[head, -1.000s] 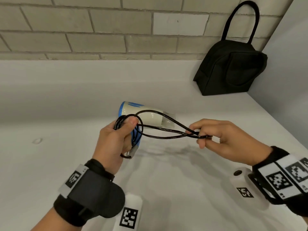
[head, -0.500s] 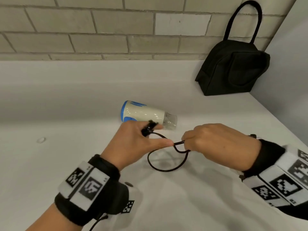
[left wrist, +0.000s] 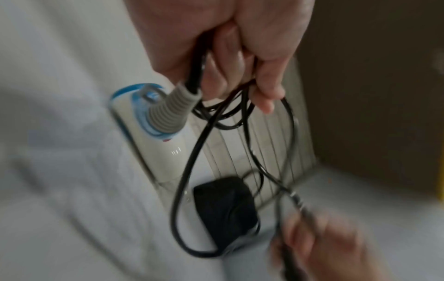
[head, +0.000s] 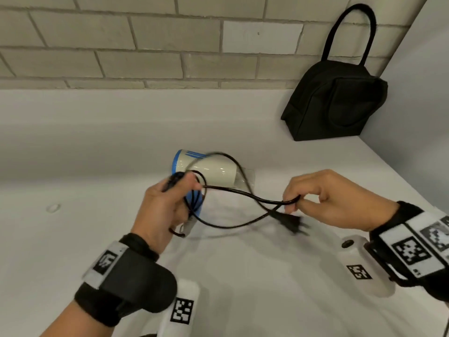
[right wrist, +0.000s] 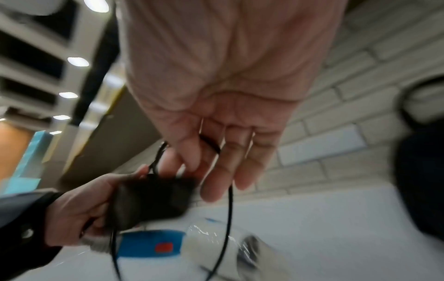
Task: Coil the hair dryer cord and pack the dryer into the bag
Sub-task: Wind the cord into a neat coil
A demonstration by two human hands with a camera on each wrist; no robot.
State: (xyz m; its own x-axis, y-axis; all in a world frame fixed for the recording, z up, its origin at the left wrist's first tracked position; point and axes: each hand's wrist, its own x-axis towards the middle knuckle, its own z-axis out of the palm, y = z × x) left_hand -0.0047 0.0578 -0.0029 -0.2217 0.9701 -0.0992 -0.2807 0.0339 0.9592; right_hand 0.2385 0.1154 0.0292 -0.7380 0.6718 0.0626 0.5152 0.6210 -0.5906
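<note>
The cream and blue hair dryer [head: 213, 171] lies on the white table [head: 243, 283], its handle end by my left hand [head: 184, 190]. That hand grips several loops of the black cord [head: 233, 190] in its curled fingers. The left wrist view shows the loops [left wrist: 223, 114] beside the grey strain relief [left wrist: 168, 112]. My right hand [head: 295, 203] pinches the cord a little to the right, and the plug [head: 292, 223] hangs blurred just below it. The black bag [head: 335, 103] stands in the far right corner, its flap down.
A brick wall [head: 145, 45] runs along the back and a plain wall [head: 425, 117] closes the right side next to the bag. A small clear spot [head: 53, 207] lies on the table at the left.
My hands were close together half a second ago; the right hand has since moved right, drawing out a length of cord. The plug end now hangs below it.
</note>
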